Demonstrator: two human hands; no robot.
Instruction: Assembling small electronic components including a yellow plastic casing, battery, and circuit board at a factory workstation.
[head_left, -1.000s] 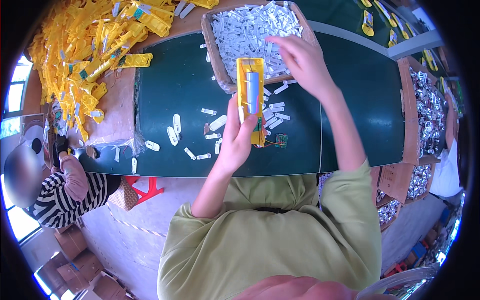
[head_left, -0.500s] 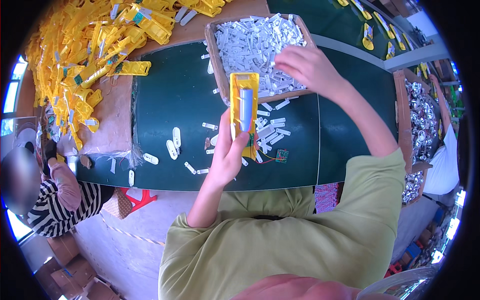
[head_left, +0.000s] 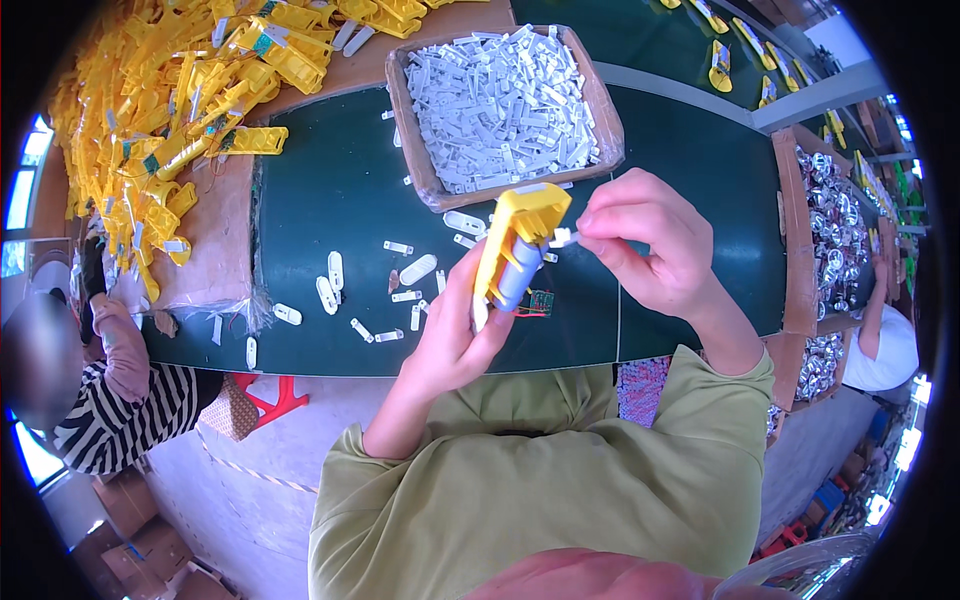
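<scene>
My left hand (head_left: 450,335) is closed around a yellow plastic housing (head_left: 522,212), tilted to show its open inside. A blue cylindrical battery (head_left: 518,275) lies in the housing. Beside it, a small green circuit board (head_left: 541,303) hangs on a red wire over the table. My right hand (head_left: 655,245) pinches a small white plastic piece (head_left: 564,238) between thumb and fingers, close to the housing's right side. Just beyond both hands stands a cardboard box (head_left: 606,110) full of small white plastic pieces.
Loose white pieces (head_left: 418,270) lie on the green table (head_left: 320,180). Yellow housings (head_left: 210,90) are heaped at the far left. Boxes of shiny round parts (head_left: 838,230) stand on the right. A co-worker in stripes (head_left: 115,400) sits at left; another person's arm (head_left: 878,310) shows at right.
My right hand has come from the box back toward the housing, with a white piece now visible in its fingers. My left hand has tilted the housing over to the right.
</scene>
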